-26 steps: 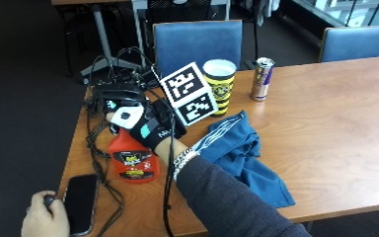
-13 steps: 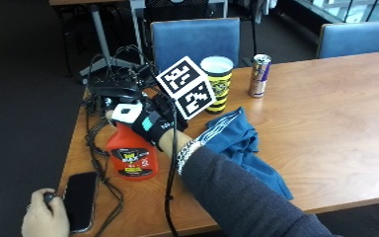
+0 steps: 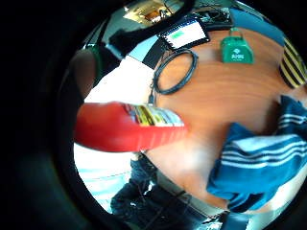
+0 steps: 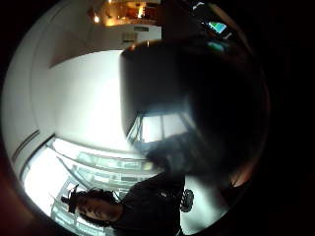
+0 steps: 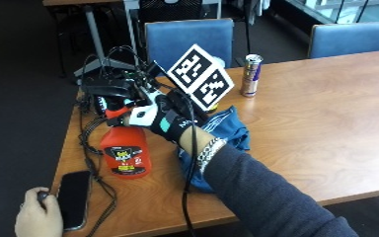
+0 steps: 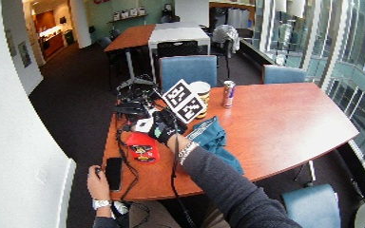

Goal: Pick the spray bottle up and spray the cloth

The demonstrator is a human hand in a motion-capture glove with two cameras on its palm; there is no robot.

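Observation:
A red spray bottle (image 5: 125, 153) with a black and yellow label stands out at the table's left end. My gloved right hand (image 5: 167, 118) grips its neck and spray head from the right, fingers curled round it. The red body (image 3: 124, 127) lies close under the palm in the little finger side view, tilted over the table edge. Whether its base touches the wood I cannot tell. A blue cloth (image 5: 225, 128) with white stripes lies crumpled on the table just right of the bottle, partly under my wrist and sleeve. In the wide view the cloth (image 6: 211, 137) sits beside the hand (image 6: 160, 128).
An energy drink can (image 5: 250, 74) stands behind the cloth. Black cables and a headset (image 5: 110, 89) pile up behind the bottle. A phone (image 5: 74, 197) lies at the front left corner by the bare left hand (image 5: 38, 217). Blue chairs (image 5: 189, 39) stand behind the table.
The gloved hand has risen a little and tipped, taking the bottle's top with it. The cloth, can and phone stay where they were.

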